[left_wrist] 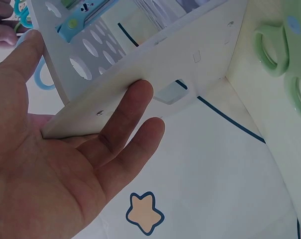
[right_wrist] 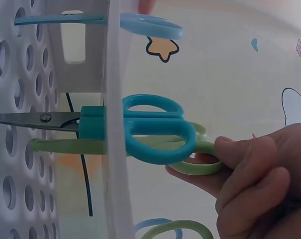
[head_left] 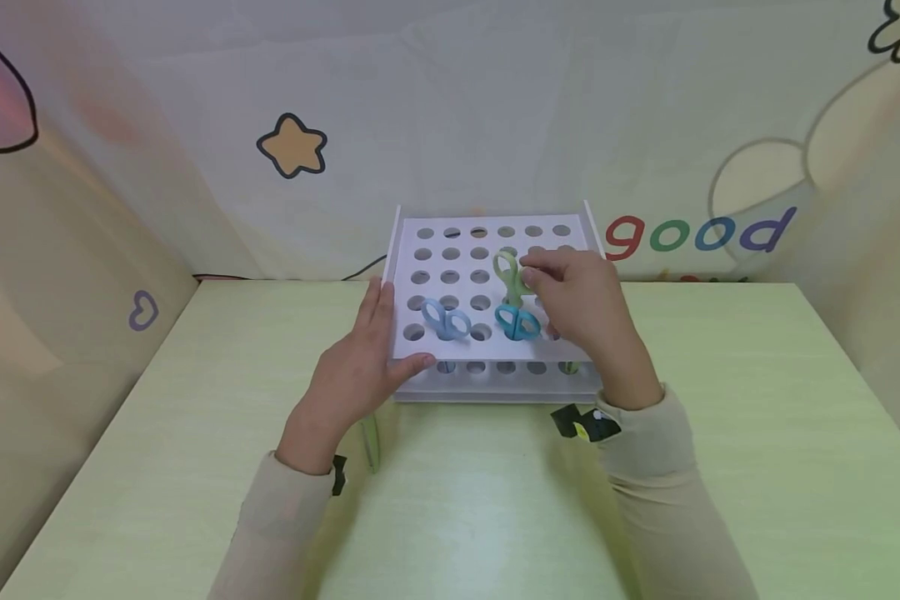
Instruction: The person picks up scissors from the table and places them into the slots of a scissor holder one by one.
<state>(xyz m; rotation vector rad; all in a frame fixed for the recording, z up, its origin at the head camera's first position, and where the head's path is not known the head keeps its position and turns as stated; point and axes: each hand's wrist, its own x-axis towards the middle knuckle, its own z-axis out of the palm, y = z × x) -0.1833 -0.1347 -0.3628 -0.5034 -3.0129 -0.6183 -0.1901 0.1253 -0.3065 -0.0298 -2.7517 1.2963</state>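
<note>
A white rack (head_left: pixel 427 347) with two perforated shelves stands on the table. Thumb and fingertips of my right hand (head_left: pixel 581 296) pinch the handle of green scissors (head_left: pixel 508 279); their green-covered blades pass through a hole, the tip at the lower shelf in the right wrist view. Teal scissors (right_wrist: pixel 160 155) and light blue scissors (head_left: pixel 446 320) stand upright in front-row holes. My left hand (head_left: pixel 356 367) rests on the rack's left front corner, fingers straight along the side panel (left_wrist: pixel 155 64), thumb at the upper shelf's front edge.
Beside my left wrist, other green scissors (left_wrist: pixel 289 55) lie on the table (head_left: pixel 450 517). Further green and light blue handles (right_wrist: pixel 185 230) show lower in the right wrist view, mostly hidden by my right hand from above. A printed curtain (head_left: pixel 435 108) hangs behind the rack.
</note>
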